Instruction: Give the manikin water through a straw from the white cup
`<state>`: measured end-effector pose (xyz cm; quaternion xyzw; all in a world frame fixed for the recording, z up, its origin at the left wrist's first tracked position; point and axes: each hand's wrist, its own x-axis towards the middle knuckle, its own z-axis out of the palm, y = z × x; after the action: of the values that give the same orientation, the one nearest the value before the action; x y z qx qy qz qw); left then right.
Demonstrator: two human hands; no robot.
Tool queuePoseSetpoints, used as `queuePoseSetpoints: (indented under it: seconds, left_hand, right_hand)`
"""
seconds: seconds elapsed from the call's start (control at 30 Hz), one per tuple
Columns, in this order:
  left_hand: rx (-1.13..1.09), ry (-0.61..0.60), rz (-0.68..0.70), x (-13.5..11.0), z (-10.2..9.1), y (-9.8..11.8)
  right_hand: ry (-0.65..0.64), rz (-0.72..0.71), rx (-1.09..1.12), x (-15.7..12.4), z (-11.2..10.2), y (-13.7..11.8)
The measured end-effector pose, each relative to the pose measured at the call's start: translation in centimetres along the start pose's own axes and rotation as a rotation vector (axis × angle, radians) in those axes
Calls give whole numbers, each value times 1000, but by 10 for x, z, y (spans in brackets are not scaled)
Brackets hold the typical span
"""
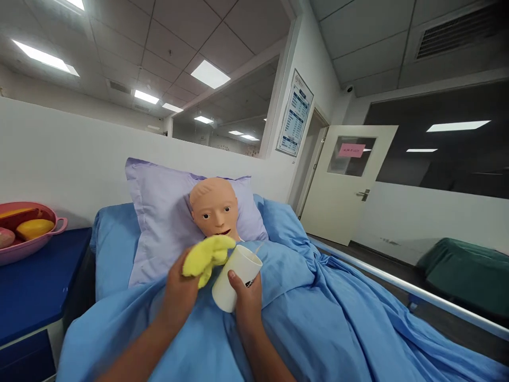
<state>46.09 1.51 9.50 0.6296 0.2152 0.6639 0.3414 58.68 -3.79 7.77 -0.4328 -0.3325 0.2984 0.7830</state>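
now | left hand [180,294] closed around yellow cloth [207,257] at manikin [214,208] chin | right hand [245,300] wrapped round tilted white paper cup [237,277] | blue blanket [318,313] beneath

Two hands hold a cloth and a cup at the mouth of a manikin in a hospital bed.

The left hand [180,291] grips a yellow cloth [207,257] bunched just under the chin of the training manikin [214,208], whose head rests on a lilac pillow [161,223]. The right hand [245,298] wraps around a white paper cup [237,276], tilted towards the mouth and touching the cloth. A blue sheet [318,313] covers the body; a metal bed rail [401,285] runs along the far side. On the blue bedside cabinet [35,281] stands a pink bowl [24,246] with fruit. A white door [345,183] stands open behind.
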Motion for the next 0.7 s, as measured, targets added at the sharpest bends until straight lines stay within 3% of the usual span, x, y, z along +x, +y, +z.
queuePoseSetpoints:
  seconds: [0.1, 0.2, 0.3, 0.4, 0.6, 0.7]
  left_hand:
    - [-411, 143, -462, -3, -10, 7]
    - [-755, 156, -683, -7, -26, -20]
    - [-974, 65, -621, -19, -40, -58]
    - [-1058, -2, -550, -29, -48, -76]
    - [-1344, -218, -532, -27, -51, -59]
    - [-1392, -220, -520, -27, -50, -55]
  right_hand:
    - [-33, 0, -17, -2, 0, 4]
    - [-118, -4, -91, -3, -3, 10]
    - [-194, -39, -185, -4, -8, 15]
    - [-256, -37, -238, -4, -12, 18]
    - [-282, 20, -272, 0, -15, 21]
    - [-294, 29, -265, 1, -15, 20]
